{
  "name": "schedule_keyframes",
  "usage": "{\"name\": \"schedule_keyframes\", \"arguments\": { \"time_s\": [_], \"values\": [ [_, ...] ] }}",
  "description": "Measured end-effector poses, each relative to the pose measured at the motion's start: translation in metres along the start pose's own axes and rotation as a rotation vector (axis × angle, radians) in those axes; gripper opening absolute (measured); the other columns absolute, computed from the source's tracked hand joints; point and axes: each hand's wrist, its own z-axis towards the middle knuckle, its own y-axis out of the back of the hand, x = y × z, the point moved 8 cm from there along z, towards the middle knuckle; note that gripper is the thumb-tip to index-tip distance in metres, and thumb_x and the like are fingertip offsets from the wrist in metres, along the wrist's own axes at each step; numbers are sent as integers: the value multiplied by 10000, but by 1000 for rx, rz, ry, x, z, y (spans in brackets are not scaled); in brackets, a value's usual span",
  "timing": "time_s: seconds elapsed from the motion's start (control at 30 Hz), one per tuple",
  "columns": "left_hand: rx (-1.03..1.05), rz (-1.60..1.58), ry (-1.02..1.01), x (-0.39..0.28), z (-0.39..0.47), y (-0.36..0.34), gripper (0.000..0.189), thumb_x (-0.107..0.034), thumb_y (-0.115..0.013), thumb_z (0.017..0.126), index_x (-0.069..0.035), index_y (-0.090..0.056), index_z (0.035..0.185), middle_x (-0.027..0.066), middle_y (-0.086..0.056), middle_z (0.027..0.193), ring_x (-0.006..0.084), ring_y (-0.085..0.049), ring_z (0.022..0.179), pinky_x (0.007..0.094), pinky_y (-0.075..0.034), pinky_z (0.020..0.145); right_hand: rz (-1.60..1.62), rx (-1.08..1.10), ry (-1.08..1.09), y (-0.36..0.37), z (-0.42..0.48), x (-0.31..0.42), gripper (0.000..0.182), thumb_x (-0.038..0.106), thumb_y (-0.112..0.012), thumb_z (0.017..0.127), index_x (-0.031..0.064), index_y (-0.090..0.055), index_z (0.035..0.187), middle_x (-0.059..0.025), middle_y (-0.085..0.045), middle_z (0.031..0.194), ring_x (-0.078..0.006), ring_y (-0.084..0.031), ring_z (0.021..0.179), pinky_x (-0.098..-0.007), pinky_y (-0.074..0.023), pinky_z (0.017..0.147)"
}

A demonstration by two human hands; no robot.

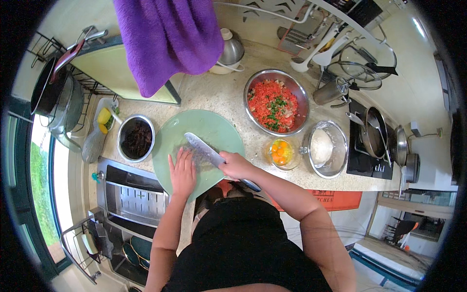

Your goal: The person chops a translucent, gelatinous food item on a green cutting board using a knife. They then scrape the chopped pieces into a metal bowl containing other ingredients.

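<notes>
A round green cutting board (pixel 199 122) lies on the counter in front of me. My right hand (pixel 235 166) grips the handle of a kitchen knife (pixel 204 149), whose wide blade points up and left over the board. Flat on the board, left of the blade, rests my left hand (pixel 182 171), fingers slightly apart. Beneath the blade and beside my fingers is a thin grayish, translucent food (pixel 202 160), too blurred to name. Left of the board stands a metal bowl of dark, soaked-looking food (pixel 136 138).
Beyond the board's right side are a steel bowl of red chopped filling with greens (pixel 275 104), a glass bowl of egg yolks (pixel 281 153) and a bowl of dough (pixel 321 148). A steel sink (pixel 136 202) lies lower left, a cooktop (pixel 370 166) far right. A purple towel (pixel 168 40) hangs ahead.
</notes>
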Motion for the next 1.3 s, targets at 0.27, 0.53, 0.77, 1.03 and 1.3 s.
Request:
{"name": "schedule_keyframes", "arguments": {
  "time_s": [0.27,0.53,0.77,1.03,1.3],
  "values": [
    [97,15,-96,-39,-10,-10,574,-258,-475,927,-65,-319,1446,65,-331,1499,206,-287,1395,533,-94,1146,-42,-35,73,-1,-1,13,297,173,-507,849,-38,-496,1057,-174,-599,647,-262,-590,442,-392,-487,452],
    [122,72,-51,-24,-20,-9,570,-273,-468,935,-80,-316,1449,49,-310,1511,205,-264,1406,536,-92,1145,-40,-32,45,0,3,4,254,173,-511,844,-33,-490,990,-190,-616,684,-289,-618,480,-403,-507,492],
    [178,49,-101,-32,-23,-13,544,-260,-481,930,-113,-350,1437,8,-351,1486,177,-275,1398,521,-118,1143,-62,-34,58,-8,11,2,207,114,-494,864,-30,-464,1010,-141,-639,696,-187,-578,442,-329,-472,415],
    [65,-79,-16,-18,-17,1,555,-224,-506,914,-82,-348,1427,46,-359,1478,213,-282,1396,539,-106,1138,-181,-59,81,-10,15,-2,225,136,-496,875,-20,-462,1033,-142,-641,696,-185,-580,449,-340,-479,449],
    [74,-276,11,-17,-10,5,522,-196,-510,909,-63,-371,1394,85,-395,1434,256,-298,1386,542,-82,1138,-99,-53,64,-16,17,2,254,159,-503,850,-23,-480,1025,-207,-641,752,-313,-628,602,-422,-500,598]
  ]
}}
